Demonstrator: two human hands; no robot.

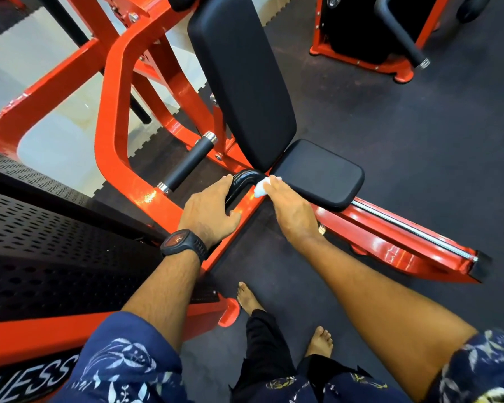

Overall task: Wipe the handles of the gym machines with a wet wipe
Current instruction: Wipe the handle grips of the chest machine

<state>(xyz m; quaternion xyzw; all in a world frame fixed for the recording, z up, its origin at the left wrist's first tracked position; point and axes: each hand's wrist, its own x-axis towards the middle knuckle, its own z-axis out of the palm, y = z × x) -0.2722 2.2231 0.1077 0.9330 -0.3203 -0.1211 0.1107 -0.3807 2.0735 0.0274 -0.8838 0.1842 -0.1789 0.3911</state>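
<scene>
A glossy black bent handle sticks out of the red machine frame just below the seat. My left hand, with a black watch on the wrist, lies over the handle's lower stretch, fingers wrapped round it. My right hand pinches a crumpled white wet wipe and holds it against the right end of the handle's bend. A second handle with a black textured grip and chrome end caps lies just left of it, untouched.
The black back pad and seat pad stand right behind my hands. A perforated black weight-stack guard fills the left. Another red machine stands at the top right. Dark rubber floor spreads to the right; my bare feet are below.
</scene>
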